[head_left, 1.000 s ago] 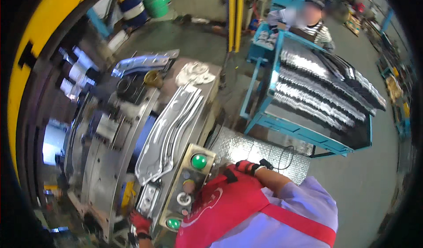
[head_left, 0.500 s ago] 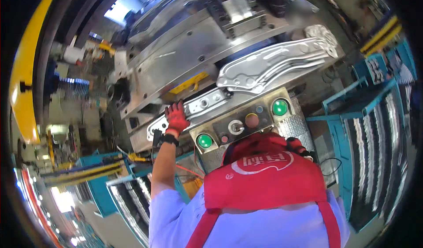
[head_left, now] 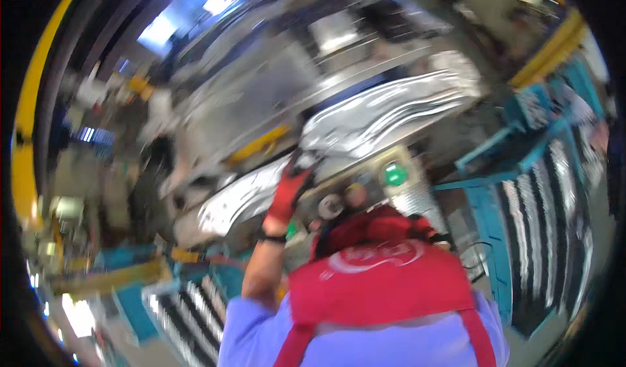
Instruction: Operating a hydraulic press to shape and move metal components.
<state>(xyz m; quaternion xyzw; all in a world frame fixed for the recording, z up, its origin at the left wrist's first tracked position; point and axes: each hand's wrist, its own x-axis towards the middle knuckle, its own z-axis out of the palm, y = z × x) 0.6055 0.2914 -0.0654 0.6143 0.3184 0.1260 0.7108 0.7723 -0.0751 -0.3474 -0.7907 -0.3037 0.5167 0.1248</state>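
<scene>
Reaching forward, your left hand is at the right end of the small panel, near the closest corner of the large panel; blur hides its fingers, so whether it grips anything I cannot tell. Both panels lie along the near side of the steel block, the small one to the left. Your right hand, partly hidden, is beside your apron, just right of the control box; its grip I cannot tell either

Blur hides whether the left grip holds the panel. The apron partly covers the right grip, also blurred.
</scene>
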